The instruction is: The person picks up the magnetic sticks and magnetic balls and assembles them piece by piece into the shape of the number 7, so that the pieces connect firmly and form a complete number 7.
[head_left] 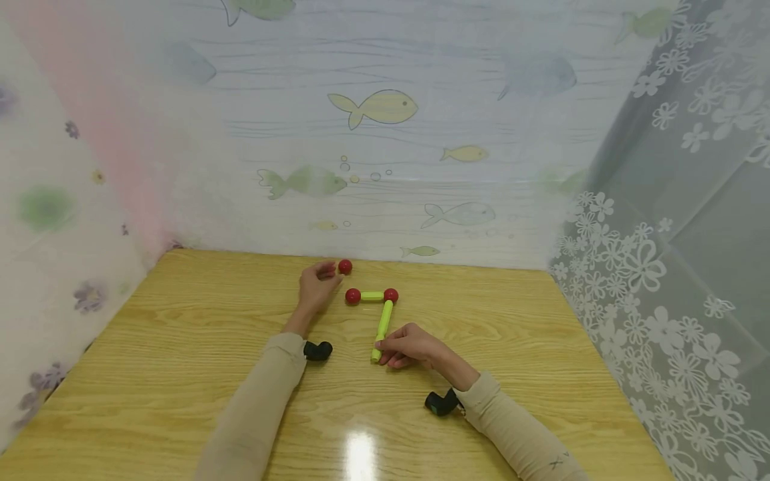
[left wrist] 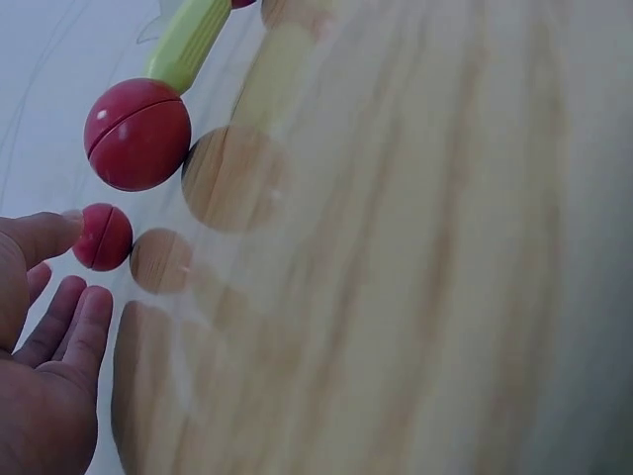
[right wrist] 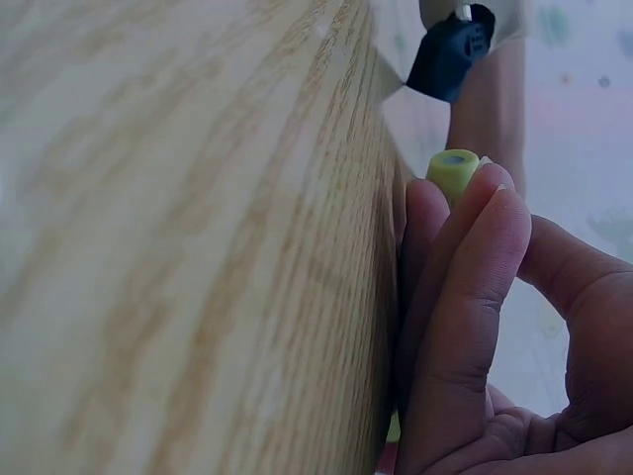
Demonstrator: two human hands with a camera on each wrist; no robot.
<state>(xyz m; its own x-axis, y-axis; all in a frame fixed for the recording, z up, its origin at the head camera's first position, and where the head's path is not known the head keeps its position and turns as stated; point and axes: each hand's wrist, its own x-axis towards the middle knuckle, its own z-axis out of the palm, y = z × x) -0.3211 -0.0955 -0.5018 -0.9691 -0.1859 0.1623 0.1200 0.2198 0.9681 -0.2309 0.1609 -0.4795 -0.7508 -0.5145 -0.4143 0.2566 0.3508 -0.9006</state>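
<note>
My left hand (head_left: 317,288) is at the back of the table beside a lone red ball (head_left: 345,266). Its thumb and fingers are spread apart, the thumb tip right at the ball's edge in the left wrist view. Nearer me, two red balls (head_left: 353,296) are joined by a short yellow-green rod (head_left: 372,296). From the right-hand ball (head_left: 391,295) a longer yellow-green rod (head_left: 384,321) slants toward me. My right hand (head_left: 412,346) pinches it near its front end. In the right wrist view, the rod's grey-centred end (right wrist: 454,160) shows past the fingertips.
The wood-grain table (head_left: 198,334) ends at a fish-patterned curtain (head_left: 385,200) behind the balls. Flowered curtains hang along both sides. A black wrist camera (head_left: 318,351) sits at the left cuff, another (head_left: 441,403) at the right cuff.
</note>
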